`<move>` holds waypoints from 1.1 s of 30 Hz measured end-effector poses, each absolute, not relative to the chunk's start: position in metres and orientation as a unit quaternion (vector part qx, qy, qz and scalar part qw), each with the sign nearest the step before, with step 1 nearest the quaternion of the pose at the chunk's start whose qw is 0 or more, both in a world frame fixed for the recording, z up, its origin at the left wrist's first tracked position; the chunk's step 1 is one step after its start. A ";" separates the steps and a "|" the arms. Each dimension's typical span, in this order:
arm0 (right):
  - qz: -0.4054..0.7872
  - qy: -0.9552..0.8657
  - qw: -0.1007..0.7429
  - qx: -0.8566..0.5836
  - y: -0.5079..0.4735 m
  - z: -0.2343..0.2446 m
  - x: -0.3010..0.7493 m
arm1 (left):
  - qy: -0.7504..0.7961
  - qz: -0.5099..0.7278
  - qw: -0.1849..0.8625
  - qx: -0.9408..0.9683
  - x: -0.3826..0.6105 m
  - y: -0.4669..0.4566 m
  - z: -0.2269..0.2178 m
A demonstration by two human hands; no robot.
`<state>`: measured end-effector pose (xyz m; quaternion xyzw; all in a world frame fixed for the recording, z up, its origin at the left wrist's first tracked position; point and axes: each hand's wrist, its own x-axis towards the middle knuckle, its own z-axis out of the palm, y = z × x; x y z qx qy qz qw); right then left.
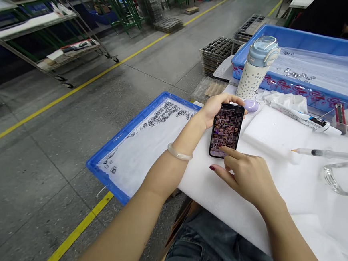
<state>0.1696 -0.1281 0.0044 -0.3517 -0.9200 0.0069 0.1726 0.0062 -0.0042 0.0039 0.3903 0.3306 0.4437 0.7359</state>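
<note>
A black smartphone (226, 128) is held upright in my left hand (216, 107), whose fingers wrap around its upper edge. Its lit screen shows a grid of small pictures. The index finger of my right hand (244, 172) touches the lower part of the screen; the thumb is stretched out apart from it, and that hand holds nothing. Behind the phone lies a small purple rounded object (251, 106), partly covered. To the right of the phone is a white foam block (278, 128) on the white-covered table (212, 185).
A blue-rimmed tray (107, 177) with many small dark rings sits at left. A dotted bottle (253, 72) stands before a blue bin (309, 91). A syringe (325, 153), a tube (310, 121) and a clear looped piece (333, 179) lie right. A person (330, 16) is at upper right.
</note>
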 end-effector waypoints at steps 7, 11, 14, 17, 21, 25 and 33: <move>-0.007 -0.921 0.139 -0.365 -0.130 0.004 0.167 | 0.335 0.440 0.737 0.387 0.006 -0.005 0.005; 0.009 -0.926 0.137 -0.353 -0.130 0.004 0.168 | 0.342 0.440 0.735 0.386 0.007 -0.005 0.004; -0.004 -0.922 0.129 -0.365 -0.129 0.005 0.168 | 0.341 0.441 0.735 0.386 0.006 -0.005 0.004; 0.004 -0.921 0.117 -0.371 -0.129 0.005 0.167 | 0.342 0.443 0.732 0.389 0.006 -0.004 0.004; 0.023 -0.925 0.113 -0.362 -0.129 0.006 0.167 | 0.350 0.435 0.731 0.392 0.006 -0.004 0.004; 0.016 -0.921 0.099 -0.376 -0.129 0.007 0.166 | 0.349 0.437 0.728 0.397 0.005 -0.004 0.002; 0.023 -0.922 0.110 -0.371 -0.129 0.006 0.167 | 0.341 0.442 0.726 0.401 0.004 -0.002 -0.002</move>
